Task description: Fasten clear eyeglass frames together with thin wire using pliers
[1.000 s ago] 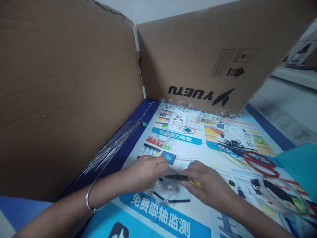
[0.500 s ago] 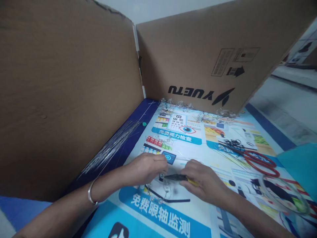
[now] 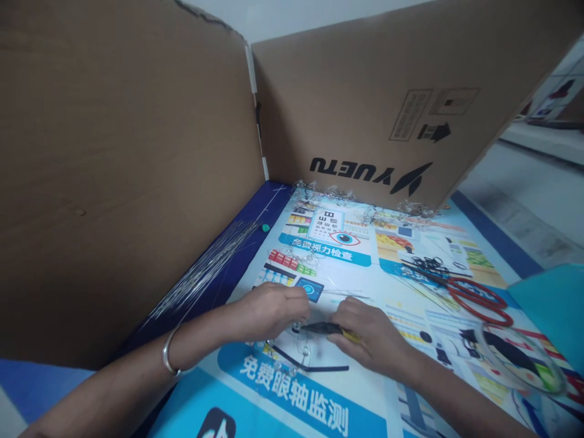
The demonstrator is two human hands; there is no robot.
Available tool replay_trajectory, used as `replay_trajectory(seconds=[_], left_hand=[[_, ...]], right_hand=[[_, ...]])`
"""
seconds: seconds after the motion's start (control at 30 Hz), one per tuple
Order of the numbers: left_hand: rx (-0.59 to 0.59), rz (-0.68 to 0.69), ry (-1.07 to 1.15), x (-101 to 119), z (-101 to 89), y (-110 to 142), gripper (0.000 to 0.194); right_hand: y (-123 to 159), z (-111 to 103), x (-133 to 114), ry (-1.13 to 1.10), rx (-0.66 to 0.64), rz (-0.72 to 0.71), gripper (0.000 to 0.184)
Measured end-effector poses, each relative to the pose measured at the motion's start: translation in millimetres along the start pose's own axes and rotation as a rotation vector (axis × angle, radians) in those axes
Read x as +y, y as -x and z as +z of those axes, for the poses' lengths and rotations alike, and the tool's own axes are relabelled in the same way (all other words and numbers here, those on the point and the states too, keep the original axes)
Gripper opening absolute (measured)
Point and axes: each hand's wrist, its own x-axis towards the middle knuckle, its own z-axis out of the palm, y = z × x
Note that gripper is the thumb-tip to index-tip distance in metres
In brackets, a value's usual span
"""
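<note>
My right hand [image 3: 362, 328] is closed around the yellow-and-black handle of pliers [image 3: 323, 328], their dark jaws pointing left. At the jaw tip, a small clear bead [image 3: 296, 326] sits just under the fingers of my left hand [image 3: 276, 310]. That hand is pinched on a wire strung with clear beads; its fingertips are partly hidden. The beaded wire [image 3: 305, 350] hangs in a loop below both hands, over the printed sheet. A thin black strip [image 3: 319, 368] lies beneath it.
Long silvery wires [image 3: 201, 274] lie in a bundle along the left cardboard wall [image 3: 128, 152]. Red-handled scissors [image 3: 479, 298] and black loops [image 3: 429, 265] are at right, near a round clear dish [image 3: 520, 356]. Several clear beaded pieces [image 3: 337, 193] line the back cardboard.
The pliers and my right hand have shifted slightly left, bringing the jaws closer to my left fingertips. My left hand stays almost in place.
</note>
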Motion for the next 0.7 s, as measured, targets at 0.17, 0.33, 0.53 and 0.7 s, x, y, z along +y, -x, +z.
replay_trajectory(seconds=[0.17, 0.33, 0.53, 0.7], left_hand=[[0.059, -0.105, -0.015, 0, 1.9, -1, 0.017], [0.133, -0.196, -0.058, 1, 3.9, -4, 0.016], [0.192, -0.300, -0.090, 5, 7.6, -11, 0.015], [0.182, -0.354, -0.059, 8, 10.8, -17, 0.014]], right_hand=[[5, -14, 1, 0.082, -0.024, 0.116, 0.023], [17, -34, -5, 0.194, -0.141, 0.226, 0.023], [30, -41, -13, 0.201, -0.292, 0.275, 0.016], [32, -40, -17, 0.188, -0.286, 0.288, 0.021]])
